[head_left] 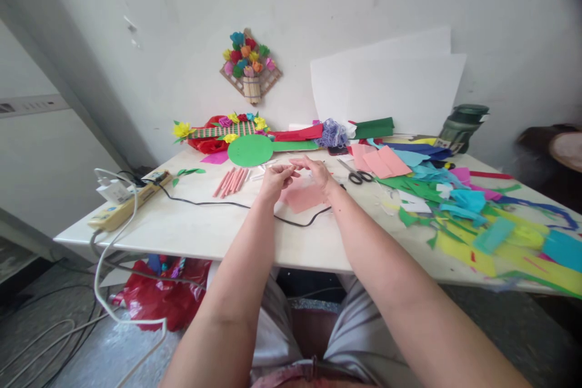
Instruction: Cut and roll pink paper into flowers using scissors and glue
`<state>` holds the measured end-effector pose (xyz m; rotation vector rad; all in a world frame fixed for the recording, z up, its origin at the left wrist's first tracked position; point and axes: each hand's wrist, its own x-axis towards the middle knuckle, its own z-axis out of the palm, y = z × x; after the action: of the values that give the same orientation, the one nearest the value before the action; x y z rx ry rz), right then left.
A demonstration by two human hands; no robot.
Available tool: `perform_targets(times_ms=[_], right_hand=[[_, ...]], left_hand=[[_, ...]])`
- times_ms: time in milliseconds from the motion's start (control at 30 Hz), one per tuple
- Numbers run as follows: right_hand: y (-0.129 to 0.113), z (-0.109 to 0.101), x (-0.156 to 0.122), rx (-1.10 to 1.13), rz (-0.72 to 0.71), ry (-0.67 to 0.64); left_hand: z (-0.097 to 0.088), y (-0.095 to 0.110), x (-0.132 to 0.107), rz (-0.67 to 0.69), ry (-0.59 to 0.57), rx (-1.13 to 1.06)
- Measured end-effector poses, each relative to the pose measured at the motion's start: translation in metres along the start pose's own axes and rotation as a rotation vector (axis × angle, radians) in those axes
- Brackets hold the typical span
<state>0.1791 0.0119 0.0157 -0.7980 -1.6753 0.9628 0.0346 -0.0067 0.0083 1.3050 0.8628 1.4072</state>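
My left hand is closed in a pinch above the table, its fingertips almost meeting those of my right hand. The right fingers are bent inward and pressed together too. Whatever sits between the fingertips is too small to make out. Below both hands lies a sheet of pink paper, partly covered by them. To the left is a row of several thin pink paper rolls, with some white sticks behind. Dark-handled scissors rest to the right of my right hand.
A black cable runs across the table from a power strip. Behind are a green paper disc and a flower-trimmed craft. Folded pink paper, colored scraps and a dark green bottle occupy the right.
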Motion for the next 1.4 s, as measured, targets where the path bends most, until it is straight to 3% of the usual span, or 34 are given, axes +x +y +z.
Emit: perform_targets(times_ms=[267,667,933,1167,1400], right_hand=[[-0.001,0.001,0.0,-0.035,-0.039,-0.034],[0.009,0.0,0.005,-0.34,-0.115,-0.05],[0.008,0.0,0.005,-0.137,-0.086,-0.069],[0.0,0.001,0.002,0.029,0.049,-0.097],[0.002,-0.001,0.003,0.096,0.056,-0.048]], left_hand=[[0.0,0.001,0.0,0.001,-0.041,0.007],[-0.001,0.001,-0.001,0.006,-0.004,0.06],[0.0,0.003,-0.001,0.025,-0.02,0.041],[0.0,0.002,-0.001,0.032,-0.032,0.048],[-0.004,0.002,0.0,0.059,0.073,0.06]])
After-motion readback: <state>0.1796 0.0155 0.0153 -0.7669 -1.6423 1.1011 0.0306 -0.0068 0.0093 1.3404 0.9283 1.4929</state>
